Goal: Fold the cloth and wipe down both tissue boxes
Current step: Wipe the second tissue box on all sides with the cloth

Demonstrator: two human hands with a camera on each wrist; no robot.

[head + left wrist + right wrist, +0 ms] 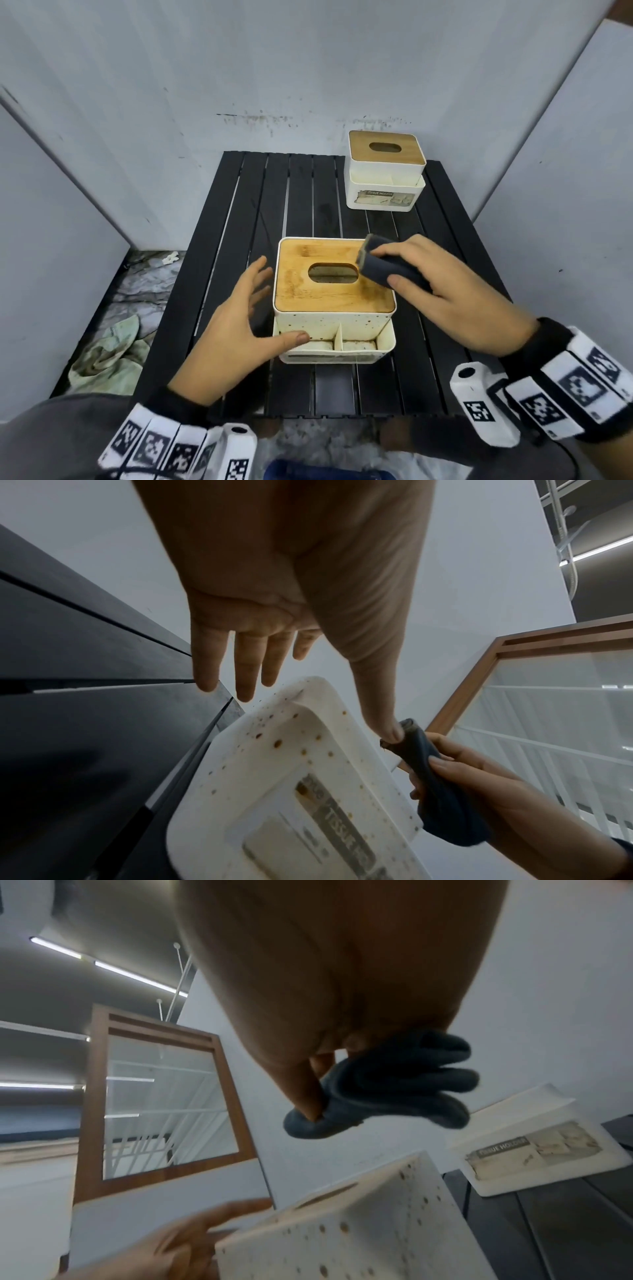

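Note:
A white tissue box (334, 329) with brown speckles and a wooden lid (301, 287) stands at the middle of the black slatted table (239, 240). My right hand (445, 284) grips a folded dark grey cloth (387, 265) over the lid's right rear corner. The cloth (383, 1088) shows bunched in the right wrist view. My left hand (239, 318) is spread beside the box's left side, thumb on the front tray rim, fingers straight. The speckled box (291, 791) fills the left wrist view. A second white tissue box (385, 171) with a wooden lid stands at the back right.
Grey walls close in the table on three sides. A crumpled pale rag (109, 356) lies on the marbled floor to the left of the table. The table's left half and front strip are bare slats.

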